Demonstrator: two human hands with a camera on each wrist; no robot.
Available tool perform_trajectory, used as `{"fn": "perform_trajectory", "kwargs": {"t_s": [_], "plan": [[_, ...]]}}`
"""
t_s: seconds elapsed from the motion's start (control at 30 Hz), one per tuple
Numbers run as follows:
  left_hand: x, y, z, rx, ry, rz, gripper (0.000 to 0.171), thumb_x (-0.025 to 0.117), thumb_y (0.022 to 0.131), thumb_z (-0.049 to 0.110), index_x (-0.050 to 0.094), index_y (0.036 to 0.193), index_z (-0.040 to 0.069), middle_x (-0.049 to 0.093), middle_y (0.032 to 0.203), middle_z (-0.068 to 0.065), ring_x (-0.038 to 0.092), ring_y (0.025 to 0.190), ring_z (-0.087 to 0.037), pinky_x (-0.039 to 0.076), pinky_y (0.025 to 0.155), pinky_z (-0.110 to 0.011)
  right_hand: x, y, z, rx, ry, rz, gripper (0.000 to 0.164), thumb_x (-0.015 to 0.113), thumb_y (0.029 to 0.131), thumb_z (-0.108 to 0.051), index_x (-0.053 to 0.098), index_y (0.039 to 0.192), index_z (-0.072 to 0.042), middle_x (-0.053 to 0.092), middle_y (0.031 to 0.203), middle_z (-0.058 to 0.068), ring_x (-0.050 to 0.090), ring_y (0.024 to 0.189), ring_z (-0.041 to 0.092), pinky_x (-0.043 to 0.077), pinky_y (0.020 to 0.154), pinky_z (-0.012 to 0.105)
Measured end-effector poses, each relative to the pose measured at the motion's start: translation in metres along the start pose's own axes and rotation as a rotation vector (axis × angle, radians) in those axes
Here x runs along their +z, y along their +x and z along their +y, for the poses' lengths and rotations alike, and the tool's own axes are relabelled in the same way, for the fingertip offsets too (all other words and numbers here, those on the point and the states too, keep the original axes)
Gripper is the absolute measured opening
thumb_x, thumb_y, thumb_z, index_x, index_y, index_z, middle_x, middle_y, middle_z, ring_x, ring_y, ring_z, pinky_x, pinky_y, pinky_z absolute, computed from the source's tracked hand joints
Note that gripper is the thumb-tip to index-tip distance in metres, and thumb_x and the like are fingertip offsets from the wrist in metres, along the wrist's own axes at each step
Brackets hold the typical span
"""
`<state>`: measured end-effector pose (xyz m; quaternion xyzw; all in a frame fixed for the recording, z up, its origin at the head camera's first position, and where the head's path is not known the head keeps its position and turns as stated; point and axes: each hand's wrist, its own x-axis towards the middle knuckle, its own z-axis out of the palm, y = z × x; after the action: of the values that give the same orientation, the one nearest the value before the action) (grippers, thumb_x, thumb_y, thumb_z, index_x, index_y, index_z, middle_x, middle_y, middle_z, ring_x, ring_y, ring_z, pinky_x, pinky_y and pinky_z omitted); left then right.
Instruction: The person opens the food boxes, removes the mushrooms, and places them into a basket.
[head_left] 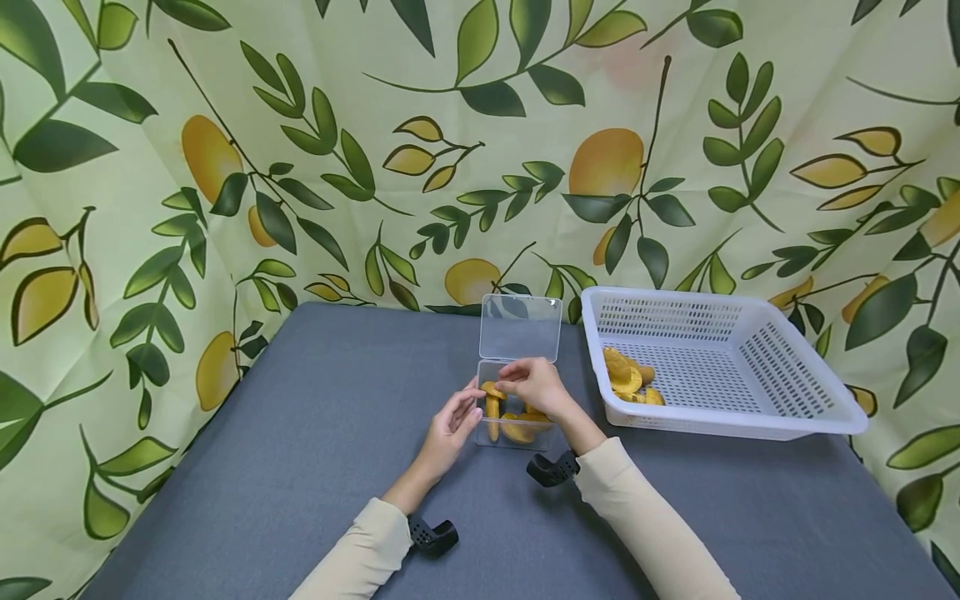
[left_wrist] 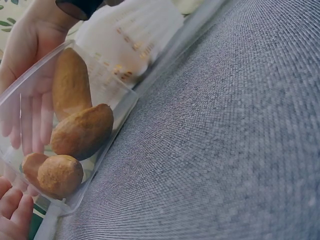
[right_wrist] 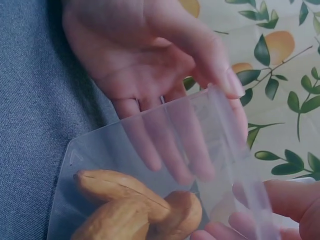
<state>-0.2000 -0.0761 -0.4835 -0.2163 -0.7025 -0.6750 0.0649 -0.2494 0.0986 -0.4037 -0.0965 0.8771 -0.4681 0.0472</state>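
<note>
A clear plastic box [head_left: 546, 437] stands on the table with its hinged lid [head_left: 520, 329] raised at the back. Several yellow-brown mushrooms [left_wrist: 82, 132] lie inside, one [head_left: 492, 411] lengthwise along the left wall. My left hand [head_left: 447, 423] rests at the box's left side; in the right wrist view its fingers [right_wrist: 185, 135] run straight along the outer wall, thumb at the rim corner. Over the opening reaches my right hand [head_left: 536, 385], its fingertips close by the left mushroom's cap. Through the plastic in the left wrist view, the right hand's fingers look extended, nothing visibly gripped.
To the right of the box stands a white perforated basket [head_left: 738, 418], with more mushrooms [head_left: 624, 375] piled at its left end. A grey cloth [head_left: 360, 375] covers the table. Behind hangs a leaf-and-fruit patterned curtain [head_left: 517, 133].
</note>
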Motion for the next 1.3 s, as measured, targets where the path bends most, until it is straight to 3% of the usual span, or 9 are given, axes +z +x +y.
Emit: {"fn": "perform_trajectory", "kwargs": {"t_s": [0.13,0.47,0.8,1.2,1.3], "plan": [[0.000,0.000,0.001,-0.003,-0.007,0.001,0.031,0.049,0.098,0.003,0.048,0.124,-0.014,0.034,0.151,-0.031,0.034,0.140,-0.044,0.036,0.116,-0.022,0.002,0.002,0.002,0.041,-0.004,0.012,0.023,0.075,0.082,-0.011,0.071,0.099,0.003,0.075,0.097,0.020,0.073,0.083,0.023,0.061,0.071,0.029],[0.000,0.000,0.000,-0.005,-0.004,-0.004,0.030,0.048,0.099,0.004,0.049,0.124,-0.012,0.033,0.152,-0.031,0.032,0.140,-0.045,0.035,0.113,-0.013,0.006,0.006,0.002,0.130,-0.050,-0.006,0.030,0.077,0.081,-0.014,0.071,0.105,0.003,0.073,0.104,0.019,0.069,0.094,0.027,0.060,0.081,0.034],[-0.001,0.001,0.003,-0.029,-0.016,-0.006,0.031,0.049,0.098,0.004,0.048,0.124,-0.013,0.032,0.153,-0.030,0.031,0.142,-0.043,0.032,0.117,-0.042,0.009,0.011,0.005,0.172,-0.123,-0.020,0.031,0.080,0.078,-0.017,0.073,0.103,0.000,0.074,0.105,0.017,0.069,0.092,0.025,0.059,0.074,0.031],[-0.001,0.000,0.004,-0.023,-0.012,-0.013,0.032,0.049,0.098,0.005,0.048,0.125,-0.013,0.031,0.153,-0.030,0.032,0.142,-0.043,0.031,0.116,-0.047,0.012,0.010,0.005,0.189,-0.153,-0.034,0.029,0.079,0.079,-0.015,0.074,0.103,0.000,0.075,0.104,0.016,0.069,0.086,0.020,0.059,0.070,0.029],[0.000,0.000,0.003,-0.022,-0.014,-0.013,0.032,0.049,0.098,0.005,0.048,0.125,-0.013,0.031,0.153,-0.030,0.032,0.142,-0.043,0.033,0.117,-0.041,0.012,0.009,0.005,0.178,-0.150,-0.032,0.028,0.079,0.079,-0.015,0.074,0.102,0.000,0.075,0.103,0.016,0.068,0.085,0.020,0.058,0.068,0.028]]}}
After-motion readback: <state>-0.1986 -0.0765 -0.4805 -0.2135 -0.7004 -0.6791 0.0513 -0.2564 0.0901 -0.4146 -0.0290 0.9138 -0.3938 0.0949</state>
